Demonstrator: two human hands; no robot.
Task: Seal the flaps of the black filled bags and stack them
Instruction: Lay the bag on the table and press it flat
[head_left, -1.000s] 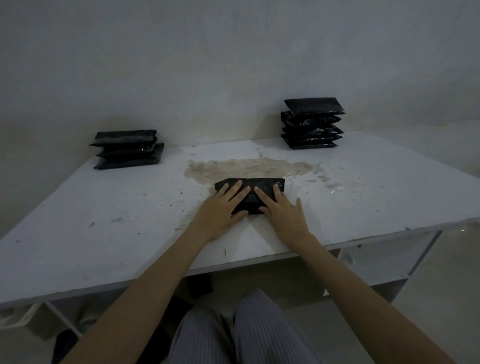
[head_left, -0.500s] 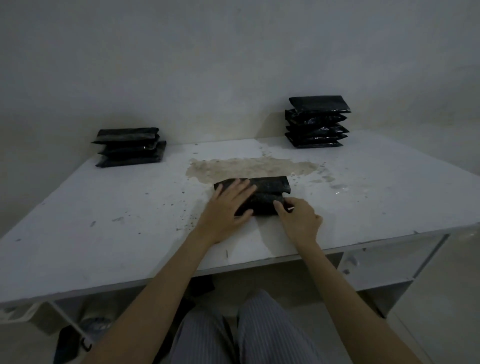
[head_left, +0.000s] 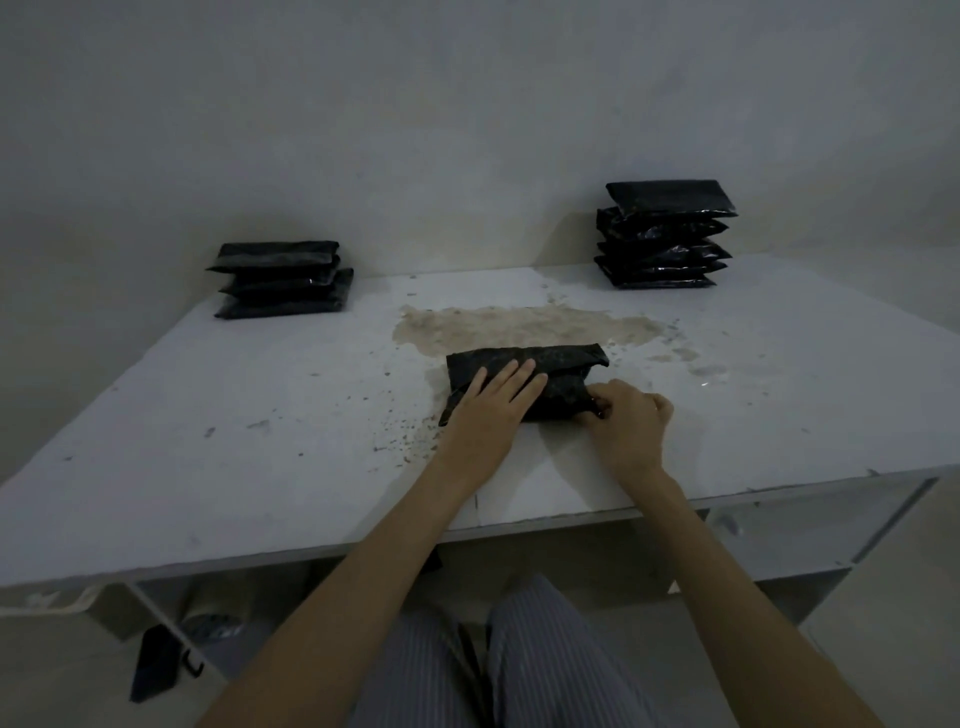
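A black filled bag (head_left: 558, 364) lies flat in the middle of the white table (head_left: 260, 441), just in front of a brown stain. My left hand (head_left: 493, 405) presses down on the bag's left half with straight fingers. My right hand (head_left: 631, 415) is curled at the bag's near right corner and pinches its edge between thumb and fingers. A stack of black bags (head_left: 283, 280) stands at the table's back left. A taller stack of several black bags (head_left: 665, 234) stands at the back right, against the wall.
A brown stain (head_left: 519, 325) and scattered crumbs mark the table top around the bag. The table's front edge runs just below my wrists. My striped trousers (head_left: 519, 665) show under the table, and a dark object (head_left: 156, 660) lies on the floor at lower left.
My right hand has left the top of the bag, moved to its near right corner and curled onto the edge. My left hand stays flat on the bag.
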